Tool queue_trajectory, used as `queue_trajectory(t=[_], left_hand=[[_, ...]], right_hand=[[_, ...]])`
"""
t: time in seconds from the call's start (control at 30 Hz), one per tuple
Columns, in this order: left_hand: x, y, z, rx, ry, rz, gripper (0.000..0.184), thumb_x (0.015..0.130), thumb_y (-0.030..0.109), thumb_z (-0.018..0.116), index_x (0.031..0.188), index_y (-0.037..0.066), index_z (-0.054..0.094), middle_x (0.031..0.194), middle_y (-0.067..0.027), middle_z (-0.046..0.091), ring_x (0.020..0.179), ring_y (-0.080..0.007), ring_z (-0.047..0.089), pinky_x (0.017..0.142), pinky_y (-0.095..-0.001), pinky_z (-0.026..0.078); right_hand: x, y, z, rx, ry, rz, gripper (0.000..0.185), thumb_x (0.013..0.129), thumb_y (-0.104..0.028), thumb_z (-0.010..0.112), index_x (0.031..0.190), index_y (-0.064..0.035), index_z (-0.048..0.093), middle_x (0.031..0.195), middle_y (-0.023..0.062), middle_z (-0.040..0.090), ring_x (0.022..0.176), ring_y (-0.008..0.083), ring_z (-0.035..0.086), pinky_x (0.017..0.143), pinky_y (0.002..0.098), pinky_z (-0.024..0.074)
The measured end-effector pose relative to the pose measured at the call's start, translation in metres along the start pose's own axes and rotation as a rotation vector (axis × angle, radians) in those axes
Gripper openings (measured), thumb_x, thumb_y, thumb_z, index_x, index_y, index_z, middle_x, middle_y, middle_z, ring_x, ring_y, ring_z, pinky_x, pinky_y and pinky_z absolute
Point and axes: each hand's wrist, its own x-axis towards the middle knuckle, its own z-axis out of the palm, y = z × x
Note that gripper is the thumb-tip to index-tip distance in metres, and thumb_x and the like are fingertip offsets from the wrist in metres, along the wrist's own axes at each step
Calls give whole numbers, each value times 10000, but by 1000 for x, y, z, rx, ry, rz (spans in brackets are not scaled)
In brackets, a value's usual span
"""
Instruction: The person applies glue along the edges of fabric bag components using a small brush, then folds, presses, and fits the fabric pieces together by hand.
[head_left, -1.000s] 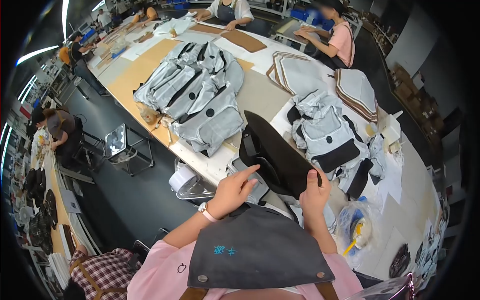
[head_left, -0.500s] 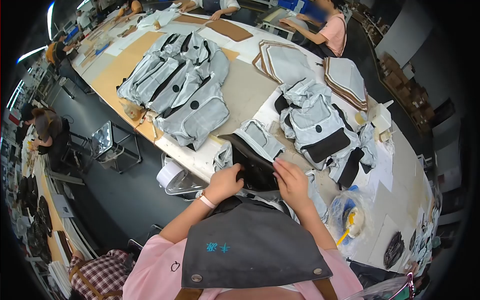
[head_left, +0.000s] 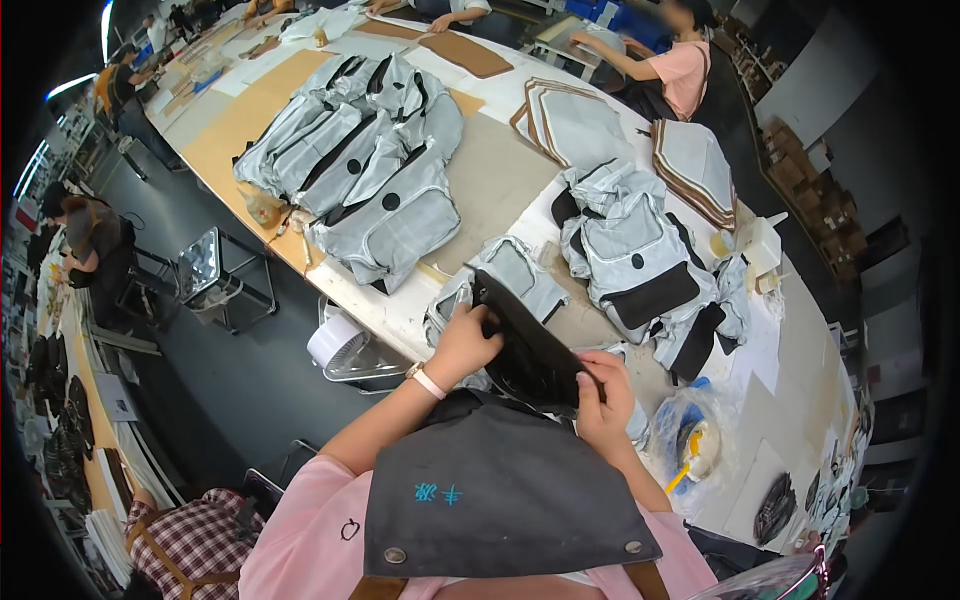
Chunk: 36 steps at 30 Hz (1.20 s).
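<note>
Close to my body, a black bag panel (head_left: 530,335) hangs tilted between both hands, with grey-silver fabric attached around it. My left hand (head_left: 468,345) is closed on its left edge, the fingertips tucked partly inside. My right hand (head_left: 608,395) pinches its right edge between thumb and fingers. Just beyond lies a grey bag piece (head_left: 515,270) on the table; whether it is joined to the panel I cannot tell. To the right of my right hand sits a plastic-lined bowl (head_left: 700,445) holding a yellow-handled brush (head_left: 685,473).
A heap of grey bag bodies (head_left: 370,170) lies ahead left, and another heap (head_left: 640,260) ahead right. Stacked panels (head_left: 695,170) are behind that. A white fan (head_left: 335,343) and a stool (head_left: 205,265) stand left of the table. Several people work around.
The black panel has turned more upright and slanted. My right hand has moved down and right along with its edge; my left hand has risen slightly.
</note>
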Motion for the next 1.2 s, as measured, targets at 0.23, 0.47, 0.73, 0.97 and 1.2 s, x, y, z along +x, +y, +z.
queue_trajectory(t=[0.23,0.47,0.73,0.97,1.2], left_hand=[[-2,-10,3,118,-92,134,302,749,119,584,1034,22,567,862,-212,619,807,-386,597,716,-456,482],[-11,-26,22,-50,-105,275,319,724,142,611,1017,20,575,876,-217,616,833,-403,585,738,-441,478],[-14,-28,18,-107,-52,342,528,720,147,627,1217,36,484,877,-203,625,832,-365,615,705,-405,491],[-20,-6,-4,-294,-141,95,734,718,136,646,1329,-55,289,686,-193,536,565,-311,506,557,-351,421],[-19,31,-11,-279,-323,198,618,729,128,655,1275,-2,398,648,-111,493,554,-171,479,506,-302,389]], right_hand=[[-2,6,2,-230,29,35,50,801,-8,569,846,14,568,957,169,595,835,302,576,734,346,463],[36,-10,-5,-692,-587,-35,176,701,-168,686,719,-16,600,776,154,583,757,318,574,637,383,450],[31,69,55,26,-1101,582,333,851,-286,533,882,35,615,649,143,576,532,233,583,496,334,464],[-2,150,78,44,-572,758,283,849,-239,509,806,20,613,702,148,621,586,259,610,533,379,491],[-7,97,90,-862,-1338,354,239,818,-220,515,965,-100,660,943,139,674,845,261,659,682,370,511]])
